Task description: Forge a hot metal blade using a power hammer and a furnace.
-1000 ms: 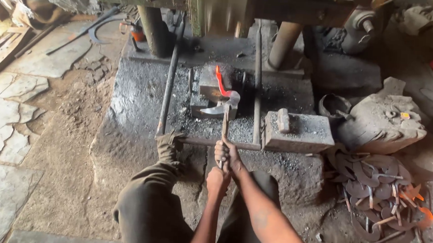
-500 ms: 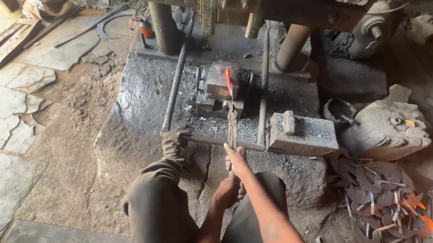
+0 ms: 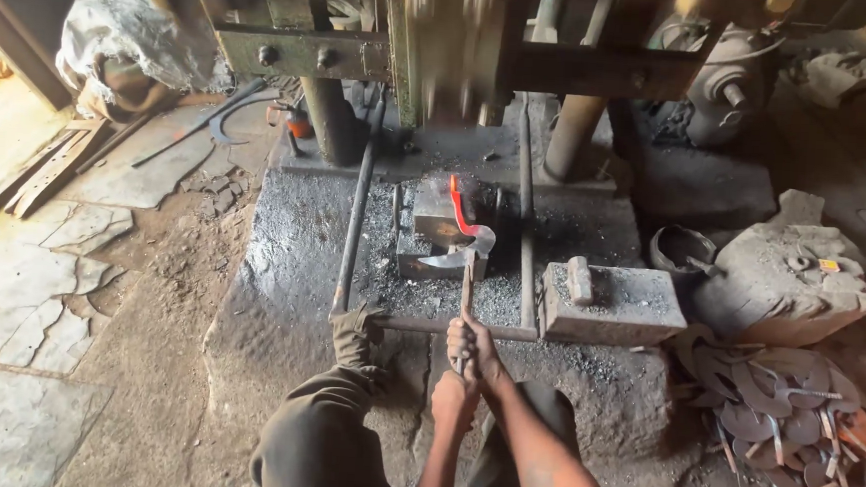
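Both hands, right [image 3: 474, 344] ahead of left [image 3: 453, 397], clenched on tongs [image 3: 467, 286]; long axis toward anvil block [image 3: 433, 236], glowing blade [image 3: 463, 215] now upright on it

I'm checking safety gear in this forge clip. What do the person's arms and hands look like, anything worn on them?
Both forearms are bare, with no sleeves showing. The left hand and right hand wear no gloves, and no watch, ring or band is visible.

A forge workshop: a power hammer [image 3: 465, 45] over a soot-covered anvil block [image 3: 444, 224], glowing metal [image 3: 460, 207].
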